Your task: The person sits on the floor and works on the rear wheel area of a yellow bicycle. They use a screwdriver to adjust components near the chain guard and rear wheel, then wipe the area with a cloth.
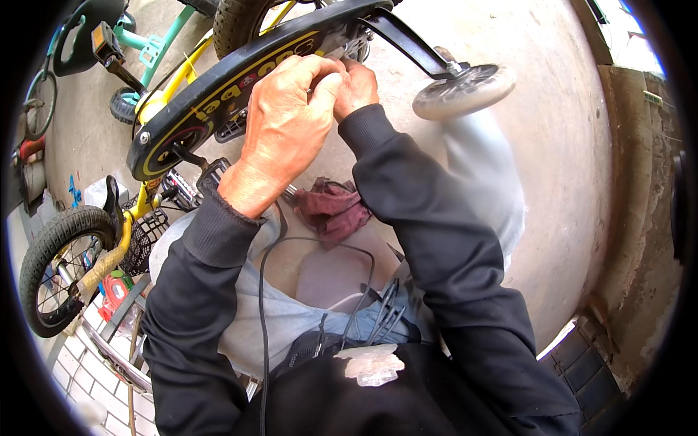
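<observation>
A yellow child's bicycle (113, 267) lies tipped in front of me, with its black chain guard (218, 87) slanting across the upper left. My left hand (291, 123) is closed beside the rear end of the guard, fingers curled and thumb pressed inward. Against it, my right hand (356, 89) is closed too, its fingertips at the metal parts around the rear axle (356, 47). Whatever the fingertips pinch is hidden behind the knuckles. Right of the hands, a black bracket (411, 47) carries a training wheel (465, 92) with a pale, clear rim.
A maroon cloth (331, 208) lies on the floor below my hands. The bicycle's front wheel (62, 272) and black basket (147, 236) are at left. A teal frame (151, 54) stands behind. One dark cable (264, 312) hangs over my lap. A wall (643, 196) runs along the right.
</observation>
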`<state>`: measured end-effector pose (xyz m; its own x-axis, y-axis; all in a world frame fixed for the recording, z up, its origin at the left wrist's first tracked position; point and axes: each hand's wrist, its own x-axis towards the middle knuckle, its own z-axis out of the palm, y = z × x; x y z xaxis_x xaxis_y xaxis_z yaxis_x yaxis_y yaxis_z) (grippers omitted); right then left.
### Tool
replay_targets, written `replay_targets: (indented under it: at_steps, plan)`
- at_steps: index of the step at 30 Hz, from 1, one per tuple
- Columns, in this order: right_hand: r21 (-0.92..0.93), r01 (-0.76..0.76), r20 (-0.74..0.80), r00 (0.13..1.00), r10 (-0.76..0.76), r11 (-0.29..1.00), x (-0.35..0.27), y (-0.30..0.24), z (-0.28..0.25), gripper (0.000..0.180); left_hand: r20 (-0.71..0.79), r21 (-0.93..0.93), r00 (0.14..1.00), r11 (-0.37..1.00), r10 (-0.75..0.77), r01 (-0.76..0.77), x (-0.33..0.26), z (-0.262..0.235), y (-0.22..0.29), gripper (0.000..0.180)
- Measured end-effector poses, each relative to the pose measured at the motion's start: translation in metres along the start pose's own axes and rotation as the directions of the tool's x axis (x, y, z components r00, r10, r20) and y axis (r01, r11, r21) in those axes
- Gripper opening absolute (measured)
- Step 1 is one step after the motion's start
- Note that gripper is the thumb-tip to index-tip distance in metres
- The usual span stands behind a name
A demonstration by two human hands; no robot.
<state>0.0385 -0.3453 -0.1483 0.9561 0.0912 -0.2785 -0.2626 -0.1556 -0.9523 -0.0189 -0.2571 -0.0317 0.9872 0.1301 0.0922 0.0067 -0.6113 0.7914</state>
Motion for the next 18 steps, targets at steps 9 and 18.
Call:
replay_targets:
  at_steps: [9,18]
  plan:
    - [-0.055,0.064,-0.056,0.996,-0.067,0.996,0.012,0.028,0.008,0.041,0.002,-0.017,1.0,1.0,-0.007,0.007,-0.002,0.002,0.002,0.016]
    - [-0.352,0.097,0.016,0.995,-0.098,0.931,0.002,0.008,-0.01,0.041,0.005,-0.003,1.0,1.0,0.0,0.0,-0.002,0.003,0.0,0.014]
